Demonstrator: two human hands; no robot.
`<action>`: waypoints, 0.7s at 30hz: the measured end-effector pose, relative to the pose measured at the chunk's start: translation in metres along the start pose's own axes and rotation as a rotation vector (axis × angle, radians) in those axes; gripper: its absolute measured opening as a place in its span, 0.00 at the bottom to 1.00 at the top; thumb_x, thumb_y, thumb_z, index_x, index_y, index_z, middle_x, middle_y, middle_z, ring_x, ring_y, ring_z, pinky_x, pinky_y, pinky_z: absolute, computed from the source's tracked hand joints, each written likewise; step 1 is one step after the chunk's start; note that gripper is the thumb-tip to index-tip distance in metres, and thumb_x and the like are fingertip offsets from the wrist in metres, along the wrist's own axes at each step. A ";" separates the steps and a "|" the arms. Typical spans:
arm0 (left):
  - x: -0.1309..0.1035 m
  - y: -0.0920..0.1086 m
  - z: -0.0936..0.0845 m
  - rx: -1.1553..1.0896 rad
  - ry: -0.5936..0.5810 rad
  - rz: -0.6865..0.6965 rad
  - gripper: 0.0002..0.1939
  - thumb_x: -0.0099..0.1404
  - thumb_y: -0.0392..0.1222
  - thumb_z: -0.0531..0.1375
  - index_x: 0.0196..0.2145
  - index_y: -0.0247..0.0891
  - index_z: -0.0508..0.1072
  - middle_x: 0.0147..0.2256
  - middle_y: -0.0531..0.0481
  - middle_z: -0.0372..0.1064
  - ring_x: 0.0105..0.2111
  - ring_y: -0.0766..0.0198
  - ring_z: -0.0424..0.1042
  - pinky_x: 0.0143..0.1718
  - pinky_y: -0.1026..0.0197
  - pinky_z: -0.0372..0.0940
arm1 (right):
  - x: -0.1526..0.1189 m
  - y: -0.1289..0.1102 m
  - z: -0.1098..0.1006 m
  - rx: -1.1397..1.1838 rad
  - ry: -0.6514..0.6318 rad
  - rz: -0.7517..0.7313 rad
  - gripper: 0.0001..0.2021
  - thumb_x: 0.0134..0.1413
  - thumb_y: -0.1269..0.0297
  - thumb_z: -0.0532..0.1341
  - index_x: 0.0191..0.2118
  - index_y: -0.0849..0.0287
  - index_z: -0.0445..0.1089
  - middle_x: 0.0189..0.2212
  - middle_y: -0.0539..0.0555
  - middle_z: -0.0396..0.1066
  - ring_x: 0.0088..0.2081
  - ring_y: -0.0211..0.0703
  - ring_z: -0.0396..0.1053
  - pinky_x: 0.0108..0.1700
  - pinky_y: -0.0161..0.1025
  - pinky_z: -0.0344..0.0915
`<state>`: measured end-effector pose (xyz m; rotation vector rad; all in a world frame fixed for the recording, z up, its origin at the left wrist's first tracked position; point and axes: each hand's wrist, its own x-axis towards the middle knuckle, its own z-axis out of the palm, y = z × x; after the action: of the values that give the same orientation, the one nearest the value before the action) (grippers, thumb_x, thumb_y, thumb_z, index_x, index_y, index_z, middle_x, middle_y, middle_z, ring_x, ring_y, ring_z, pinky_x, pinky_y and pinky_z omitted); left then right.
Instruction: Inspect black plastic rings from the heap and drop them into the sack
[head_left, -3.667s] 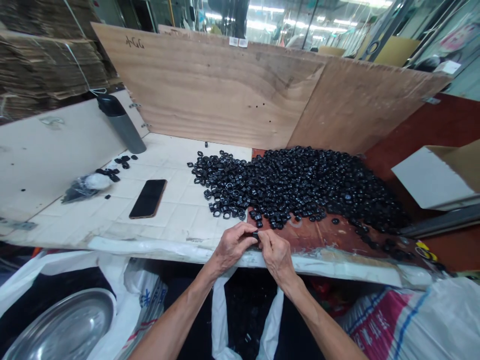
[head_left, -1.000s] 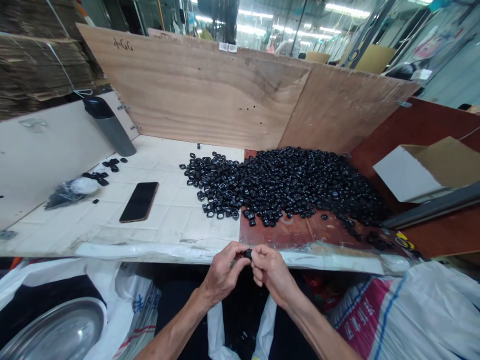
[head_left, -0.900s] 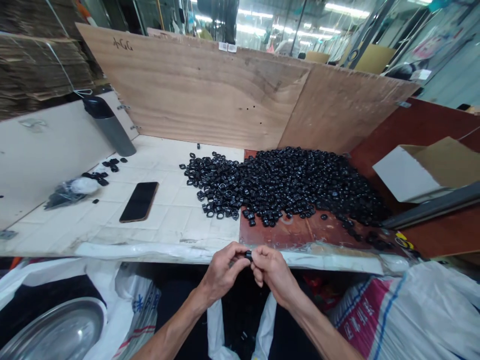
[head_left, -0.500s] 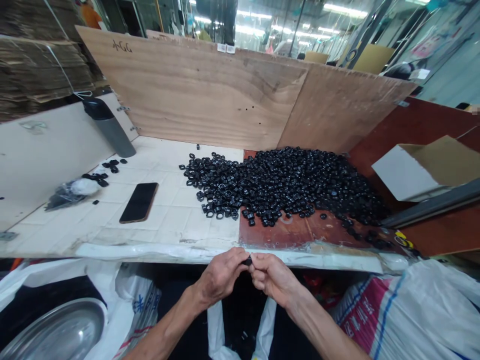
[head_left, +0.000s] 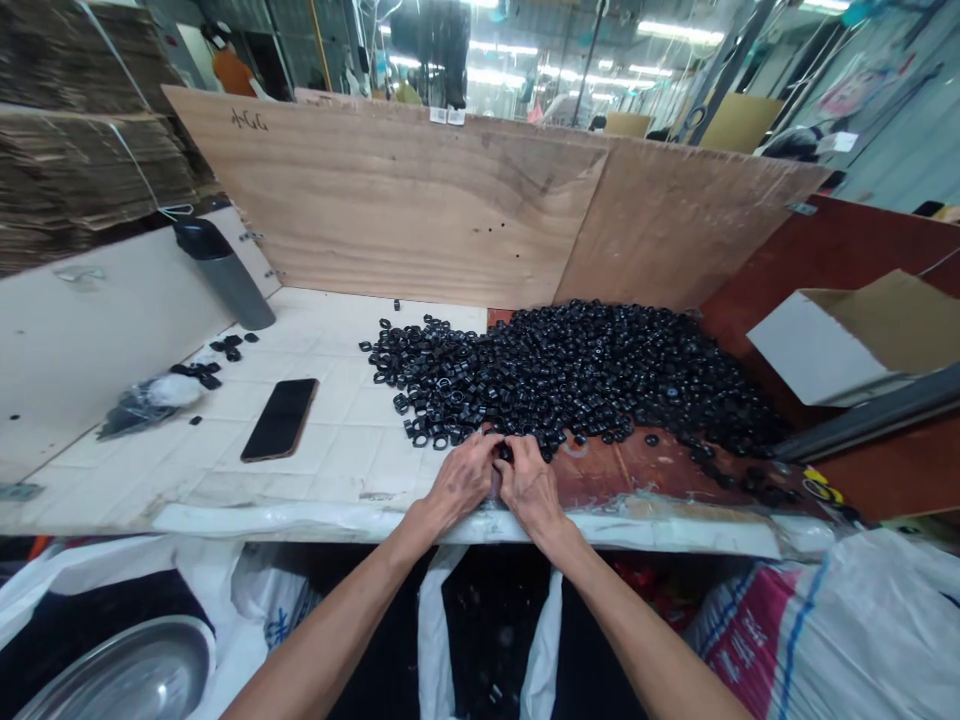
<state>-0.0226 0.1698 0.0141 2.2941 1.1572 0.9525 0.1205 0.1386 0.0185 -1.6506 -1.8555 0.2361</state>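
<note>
A large heap of small black plastic parts (head_left: pixel 600 370), many of them ring-shaped, covers the middle and right of the worktable. My left hand (head_left: pixel 466 478) and my right hand (head_left: pixel 531 485) meet at the heap's near edge, fingers curled and almost touching. Between their fingertips is a small black plastic part (head_left: pixel 505 453), mostly covered by the fingers. Below the table edge, right under my forearms, hangs an open white bag (head_left: pixel 435 640) with dark contents.
A phone (head_left: pixel 280 420) lies left of the heap, near a grey bottle (head_left: pixel 229 280) and a plastic bag (head_left: pixel 142 405). Wooden boards (head_left: pixel 420 200) wall the back. A cardboard box (head_left: pixel 840 340) stands right. A metal basin (head_left: pixel 127 670) and a woven sack (head_left: pixel 847 620) flank me below.
Both hands have moved forward from beyond the table's front edge, over the open bag, to the near edge of the heap. The camera view has tilted slightly upward.
</note>
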 end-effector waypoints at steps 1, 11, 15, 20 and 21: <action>0.004 -0.003 0.005 0.015 0.000 -0.003 0.17 0.66 0.28 0.50 0.50 0.37 0.70 0.45 0.43 0.72 0.45 0.58 0.72 0.49 0.55 0.67 | 0.002 0.002 0.002 -0.019 -0.012 0.006 0.10 0.58 0.71 0.55 0.45 0.60 0.68 0.40 0.58 0.67 0.36 0.46 0.70 0.37 0.39 0.66; -0.007 0.007 -0.002 -0.017 0.086 -0.246 0.06 0.63 0.39 0.61 0.28 0.38 0.74 0.28 0.50 0.68 0.31 0.60 0.70 0.37 0.59 0.65 | -0.015 0.014 -0.018 0.376 0.009 0.235 0.08 0.58 0.61 0.59 0.41 0.59 0.68 0.27 0.51 0.71 0.27 0.41 0.69 0.33 0.37 0.65; -0.024 0.003 -0.007 0.022 0.163 -0.233 0.06 0.65 0.39 0.58 0.36 0.38 0.75 0.31 0.49 0.69 0.33 0.60 0.71 0.39 0.58 0.66 | -0.018 0.017 -0.019 0.530 -0.033 0.318 0.10 0.55 0.59 0.62 0.39 0.59 0.68 0.22 0.48 0.70 0.24 0.40 0.69 0.28 0.34 0.64; -0.033 0.009 -0.010 0.038 0.102 -0.216 0.10 0.63 0.36 0.59 0.44 0.38 0.71 0.37 0.49 0.68 0.31 0.63 0.70 0.38 0.59 0.68 | -0.019 0.021 -0.014 0.574 0.008 0.340 0.11 0.54 0.58 0.62 0.40 0.59 0.69 0.23 0.51 0.74 0.26 0.43 0.73 0.30 0.36 0.68; -0.032 0.012 -0.010 0.049 0.069 -0.202 0.12 0.62 0.36 0.60 0.45 0.38 0.70 0.38 0.48 0.68 0.32 0.62 0.70 0.39 0.59 0.68 | -0.020 0.021 -0.013 0.580 0.012 0.331 0.11 0.54 0.58 0.62 0.40 0.59 0.69 0.24 0.51 0.74 0.27 0.44 0.74 0.31 0.36 0.69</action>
<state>-0.0366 0.1376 0.0158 2.1460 1.4253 0.9412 0.1458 0.1206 0.0114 -1.5143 -1.3165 0.8179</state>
